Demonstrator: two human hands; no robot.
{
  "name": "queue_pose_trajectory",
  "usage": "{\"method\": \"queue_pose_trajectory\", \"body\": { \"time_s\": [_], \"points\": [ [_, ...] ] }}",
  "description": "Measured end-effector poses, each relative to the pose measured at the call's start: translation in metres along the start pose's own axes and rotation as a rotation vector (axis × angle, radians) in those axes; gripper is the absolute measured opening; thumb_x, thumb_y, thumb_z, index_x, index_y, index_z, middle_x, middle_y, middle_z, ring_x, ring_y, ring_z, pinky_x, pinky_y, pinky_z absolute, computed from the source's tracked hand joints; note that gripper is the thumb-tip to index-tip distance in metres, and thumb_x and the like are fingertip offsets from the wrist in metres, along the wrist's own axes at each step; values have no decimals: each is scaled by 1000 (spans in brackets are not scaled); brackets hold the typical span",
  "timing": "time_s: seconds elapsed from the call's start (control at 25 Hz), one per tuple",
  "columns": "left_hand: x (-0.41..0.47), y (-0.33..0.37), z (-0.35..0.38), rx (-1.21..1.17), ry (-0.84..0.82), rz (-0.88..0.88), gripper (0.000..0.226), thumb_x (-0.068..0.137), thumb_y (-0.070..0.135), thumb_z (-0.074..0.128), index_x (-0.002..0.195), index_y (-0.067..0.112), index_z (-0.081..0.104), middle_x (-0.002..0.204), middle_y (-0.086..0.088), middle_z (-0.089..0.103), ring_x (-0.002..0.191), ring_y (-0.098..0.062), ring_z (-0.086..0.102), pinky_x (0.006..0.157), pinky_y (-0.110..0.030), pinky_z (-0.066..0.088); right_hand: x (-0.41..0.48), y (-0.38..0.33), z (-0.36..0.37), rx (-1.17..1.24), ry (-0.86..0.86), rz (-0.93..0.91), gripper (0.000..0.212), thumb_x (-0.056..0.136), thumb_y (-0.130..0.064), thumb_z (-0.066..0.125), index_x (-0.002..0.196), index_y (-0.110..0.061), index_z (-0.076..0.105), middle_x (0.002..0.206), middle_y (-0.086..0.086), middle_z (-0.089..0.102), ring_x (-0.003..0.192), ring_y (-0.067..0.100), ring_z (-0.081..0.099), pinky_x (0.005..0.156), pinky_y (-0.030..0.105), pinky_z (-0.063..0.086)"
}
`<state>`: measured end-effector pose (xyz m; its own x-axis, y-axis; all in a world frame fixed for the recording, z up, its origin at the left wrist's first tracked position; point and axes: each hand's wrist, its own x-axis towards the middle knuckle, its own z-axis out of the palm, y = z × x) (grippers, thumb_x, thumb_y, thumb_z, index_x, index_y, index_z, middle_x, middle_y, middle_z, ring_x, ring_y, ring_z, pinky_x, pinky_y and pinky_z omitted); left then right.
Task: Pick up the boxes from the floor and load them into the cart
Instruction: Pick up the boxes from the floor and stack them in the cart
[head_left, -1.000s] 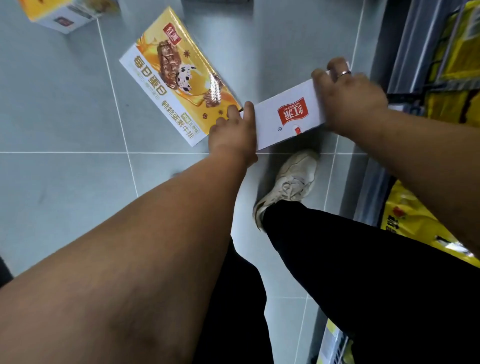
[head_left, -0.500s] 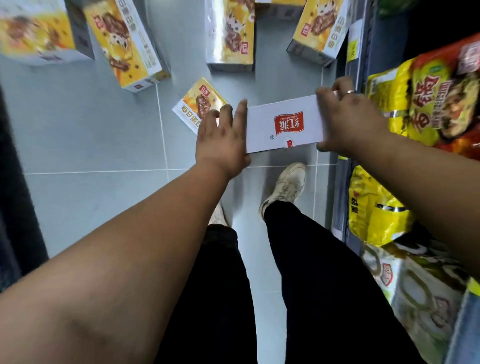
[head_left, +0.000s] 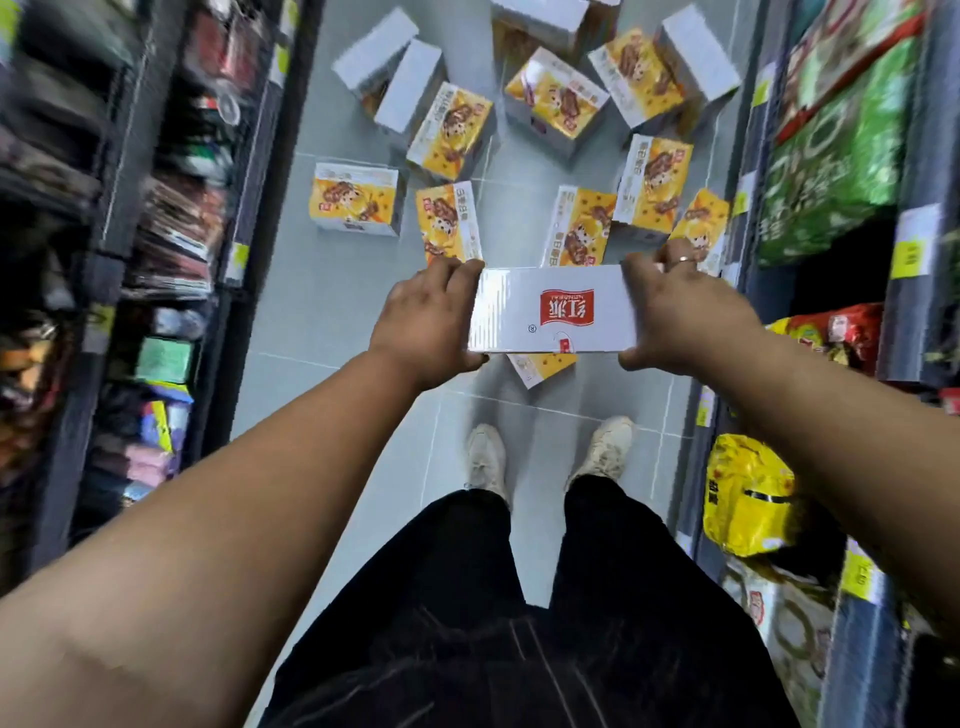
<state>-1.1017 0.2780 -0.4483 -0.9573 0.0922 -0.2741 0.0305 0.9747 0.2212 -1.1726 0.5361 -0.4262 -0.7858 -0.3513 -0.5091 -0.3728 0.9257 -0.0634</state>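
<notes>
I hold a white box with a red logo (head_left: 553, 310) level in front of me, well above the floor. My left hand (head_left: 428, 322) grips its left end and my right hand (head_left: 680, 317) grips its right end, a ring on one finger. Several yellow and white boxes (head_left: 356, 200) lie scattered on the grey tiled floor beyond it, one (head_left: 540, 364) partly hidden under the held box. No cart is in view.
I stand in a narrow aisle, my feet (head_left: 540, 457) on the grey tiles. Dark shelves of goods (head_left: 156, 234) line the left side. Shelves with green, red and yellow snack bags (head_left: 748, 499) line the right side, close to my right arm.
I have risen from a crouch, lifting the white box off the floor with both hands. The view has pulled back, showing the aisle, both shelves and many more boxes.
</notes>
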Motion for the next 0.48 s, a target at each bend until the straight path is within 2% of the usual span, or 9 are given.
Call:
{"method": "queue_pose_trajectory", "body": {
  "time_s": [0.12,0.24,0.36,0.48],
  "points": [
    [-42,-21,-35,-14,18,-111,94,59,45,81,138,14,42,126,-13,51,106,-37,56,87,-45,44,-10,-35,-37,6,29,-104,95,57,-40,84,134,-19,32,130,16,34,94,42,58,66,40,44],
    [-85,-36,-61,-129,43,-253,93,61,40,81,141,19,38,131,-9,45,113,-34,53,90,-41,43,-11,-71,-63,-22,33,-252,97,57,-40,83,137,-20,32,129,15,37,95,41,59,67,39,47],
    [-127,-41,-91,-237,58,-379,93,62,35,84,141,20,37,133,-7,42,114,-31,52,89,-34,42,-11,-103,-87,-29,-2,-391,101,57,-48,83,140,-25,29,133,12,36,99,39,59,77,42,52],
    [-185,-38,-113,-319,127,-539,96,61,36,85,142,23,36,137,-3,40,116,-28,52,92,-34,42,-20,-140,-119,-35,-17,-575,103,56,-57,79,142,-28,29,138,11,34,108,36,57,84,42,49]
  ]
}}
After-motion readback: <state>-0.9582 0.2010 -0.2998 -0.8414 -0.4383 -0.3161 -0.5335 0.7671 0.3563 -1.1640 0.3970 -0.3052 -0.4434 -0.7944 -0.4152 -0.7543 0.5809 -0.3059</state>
